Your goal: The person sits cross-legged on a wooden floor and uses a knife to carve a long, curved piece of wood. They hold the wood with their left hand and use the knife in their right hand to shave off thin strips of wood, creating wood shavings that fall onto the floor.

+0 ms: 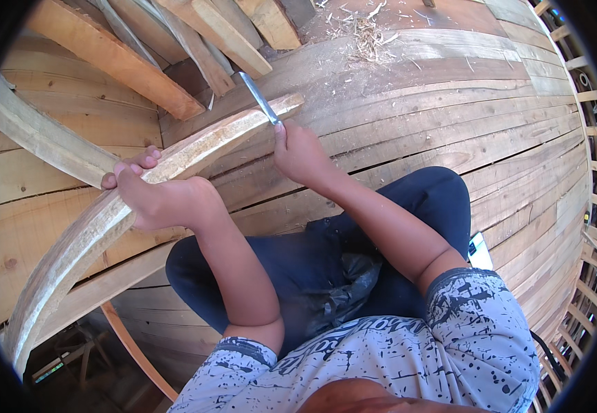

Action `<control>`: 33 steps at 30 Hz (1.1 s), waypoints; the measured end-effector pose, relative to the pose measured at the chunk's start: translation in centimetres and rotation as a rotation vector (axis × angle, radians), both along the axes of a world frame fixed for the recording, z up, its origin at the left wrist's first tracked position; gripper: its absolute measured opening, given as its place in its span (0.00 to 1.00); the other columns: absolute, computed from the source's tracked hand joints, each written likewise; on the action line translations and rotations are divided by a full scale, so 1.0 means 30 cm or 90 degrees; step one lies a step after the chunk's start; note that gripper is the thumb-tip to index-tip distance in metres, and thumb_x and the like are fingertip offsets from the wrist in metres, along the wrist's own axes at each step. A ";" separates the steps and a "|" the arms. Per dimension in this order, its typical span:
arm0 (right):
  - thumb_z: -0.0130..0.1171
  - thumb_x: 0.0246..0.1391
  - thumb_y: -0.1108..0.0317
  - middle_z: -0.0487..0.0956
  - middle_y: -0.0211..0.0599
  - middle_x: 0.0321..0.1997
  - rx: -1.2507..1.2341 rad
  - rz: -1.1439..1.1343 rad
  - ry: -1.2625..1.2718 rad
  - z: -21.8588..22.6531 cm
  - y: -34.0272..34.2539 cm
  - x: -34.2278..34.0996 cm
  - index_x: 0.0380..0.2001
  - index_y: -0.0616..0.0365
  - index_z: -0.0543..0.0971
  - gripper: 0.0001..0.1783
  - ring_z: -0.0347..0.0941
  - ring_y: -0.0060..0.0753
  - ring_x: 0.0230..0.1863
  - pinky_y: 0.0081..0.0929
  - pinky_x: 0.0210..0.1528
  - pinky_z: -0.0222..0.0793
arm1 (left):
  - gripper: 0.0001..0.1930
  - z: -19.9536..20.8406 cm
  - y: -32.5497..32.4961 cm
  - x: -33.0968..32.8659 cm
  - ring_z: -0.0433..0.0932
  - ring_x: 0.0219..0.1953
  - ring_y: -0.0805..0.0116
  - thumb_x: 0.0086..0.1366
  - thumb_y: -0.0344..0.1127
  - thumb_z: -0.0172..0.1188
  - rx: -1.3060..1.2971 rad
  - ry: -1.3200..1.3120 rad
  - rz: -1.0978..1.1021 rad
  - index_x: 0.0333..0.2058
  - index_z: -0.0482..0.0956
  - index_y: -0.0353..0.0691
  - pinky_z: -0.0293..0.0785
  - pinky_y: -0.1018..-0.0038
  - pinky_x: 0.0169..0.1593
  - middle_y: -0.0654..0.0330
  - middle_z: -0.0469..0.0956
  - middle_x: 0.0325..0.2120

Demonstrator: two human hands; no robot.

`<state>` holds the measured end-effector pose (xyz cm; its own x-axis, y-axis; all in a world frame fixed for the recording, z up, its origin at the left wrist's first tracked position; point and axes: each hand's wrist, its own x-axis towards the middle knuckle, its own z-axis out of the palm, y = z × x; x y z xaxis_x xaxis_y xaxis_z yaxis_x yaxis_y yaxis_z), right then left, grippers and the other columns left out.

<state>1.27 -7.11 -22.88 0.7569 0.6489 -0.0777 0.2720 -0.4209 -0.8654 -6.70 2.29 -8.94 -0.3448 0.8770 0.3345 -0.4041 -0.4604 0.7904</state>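
A long curved piece of wood (205, 142) lies slantwise in front of me, its upper face pale and rough. My left hand (167, 197) is wrapped round its middle, with the fingertips showing over the far side. My right hand (303, 155) is closed on a tool with a long, narrow steel blade (257, 95); the fist hides its handle. The blade points away and to the left, crossing above the wood near its far right end. Whether its edge touches the wood I cannot tell.
Several rough timbers (119, 62) lean at the back left, beside another curved beam (50, 134). Wood shavings (367, 41) litter the plank floor (408, 113). A white flat object (479, 252) lies by my right knee. At lower left is a dark gap (71, 372).
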 end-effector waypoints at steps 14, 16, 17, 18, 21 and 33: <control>0.48 0.67 0.55 0.70 0.33 0.19 0.062 0.033 0.219 -0.110 -0.006 0.129 0.33 0.60 0.78 0.19 0.67 0.31 0.21 0.34 0.27 0.64 | 0.11 0.009 0.020 -0.005 0.66 0.23 0.69 0.54 0.29 0.56 -0.017 -0.038 -0.003 0.35 0.68 0.34 0.68 0.72 0.34 0.61 0.63 0.19; 0.48 0.67 0.57 0.67 0.26 0.18 0.050 0.061 0.332 -0.085 -0.009 0.144 0.32 0.59 0.78 0.18 0.63 0.21 0.20 0.29 0.24 0.61 | 0.11 0.011 0.022 -0.009 0.66 0.23 0.69 0.54 0.29 0.56 -0.020 -0.030 0.003 0.36 0.68 0.34 0.68 0.72 0.34 0.61 0.63 0.19; 0.49 0.67 0.56 0.67 0.25 0.18 0.065 0.069 0.329 -0.090 -0.009 0.144 0.31 0.59 0.78 0.18 0.62 0.21 0.20 0.29 0.24 0.60 | 0.11 0.012 0.023 -0.010 0.66 0.23 0.69 0.54 0.29 0.56 -0.022 -0.026 0.006 0.36 0.68 0.34 0.68 0.72 0.34 0.61 0.63 0.19; 0.50 0.67 0.55 0.67 0.24 0.19 0.080 0.076 0.325 -0.093 -0.011 0.144 0.30 0.59 0.77 0.19 0.61 0.20 0.19 0.29 0.23 0.58 | 0.11 0.014 0.023 -0.008 0.66 0.23 0.69 0.54 0.29 0.55 -0.024 -0.027 0.008 0.36 0.68 0.34 0.68 0.72 0.34 0.61 0.63 0.20; 0.54 0.65 0.52 0.66 0.23 0.18 0.074 0.091 0.245 -0.088 -0.005 0.136 0.25 0.59 0.75 0.22 0.58 0.19 0.19 0.29 0.22 0.55 | 0.11 0.016 0.019 -0.003 0.66 0.23 0.69 0.54 0.28 0.55 -0.028 -0.032 0.011 0.36 0.67 0.35 0.68 0.72 0.34 0.61 0.63 0.20; 0.58 0.62 0.49 0.63 0.28 0.14 0.052 0.078 0.114 -0.058 -0.002 0.133 0.19 0.62 0.71 0.28 0.57 0.22 0.19 0.33 0.22 0.57 | 0.11 0.014 0.018 -0.005 0.66 0.24 0.69 0.55 0.30 0.56 -0.023 -0.024 -0.004 0.36 0.68 0.35 0.68 0.73 0.35 0.62 0.63 0.19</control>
